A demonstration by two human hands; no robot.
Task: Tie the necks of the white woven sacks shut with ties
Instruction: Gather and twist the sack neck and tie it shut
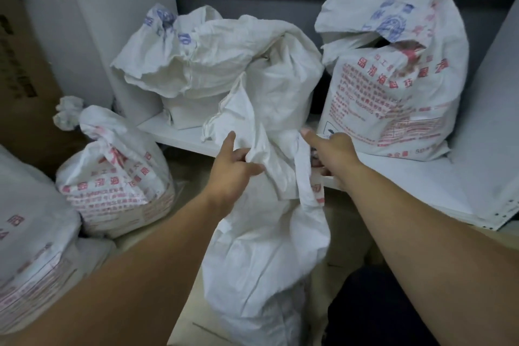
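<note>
The centre sack (266, 261) stands on the floor between both forearms, its bunched neck (264, 149) rising between the hands. The left hand (236, 168) grips the neck from the left, fingers curled into the fabric, forefinger straight. The right hand (334, 154) sits against the neck's right side, forefinger out; its other fingers curl behind a hanging strip of weave (306, 180) - whether they pinch it I cannot tell.

Sacks, counted: two more on the floor at left - a knotted one (112, 177) and an edge one (28, 233). On the white shelf (421, 191) stand a red-printed sack (393, 98) and seemingly two crumpled sacks (196, 64).
</note>
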